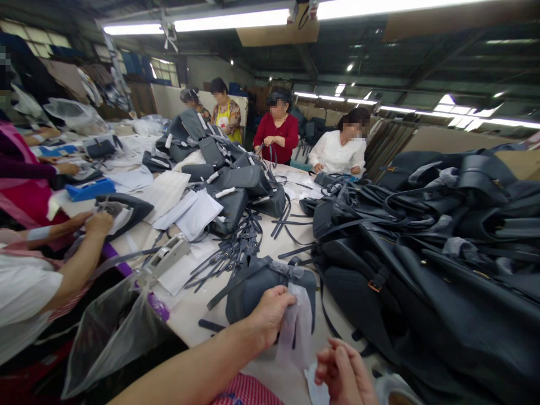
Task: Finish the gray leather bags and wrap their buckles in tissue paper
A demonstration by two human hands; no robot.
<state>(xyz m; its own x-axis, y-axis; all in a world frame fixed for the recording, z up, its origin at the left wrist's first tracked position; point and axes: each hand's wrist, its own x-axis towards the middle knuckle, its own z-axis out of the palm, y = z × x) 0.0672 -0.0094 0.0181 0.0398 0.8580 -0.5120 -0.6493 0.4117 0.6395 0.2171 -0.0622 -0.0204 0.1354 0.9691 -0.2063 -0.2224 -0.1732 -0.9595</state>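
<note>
My left hand (272,315) is closed, pinching a translucent whitish wrapping sheet (295,332) between thumb and fingers. The sheet hangs down over the front of a dark blue-grey bag (253,287) on the table. Clear wrapping (287,270) covers part of the bag's top, near a dark strap (238,284). To the lower right, my right hand (343,374) hovers with its fingers curled in. Whether anything is between them is hidden. A pale strip (315,385) lies just beside it, and part of a tape roll (399,389) shows at the bottom edge.
Dark bags (405,270) are heaped on the right, with another bag pile (236,174) further back. Several buckled straps (236,244) lie mid-table, near a tape dispenser (169,253) and white papers (196,211). A co-worker's hands (101,222) work at the left; other people stand across the table.
</note>
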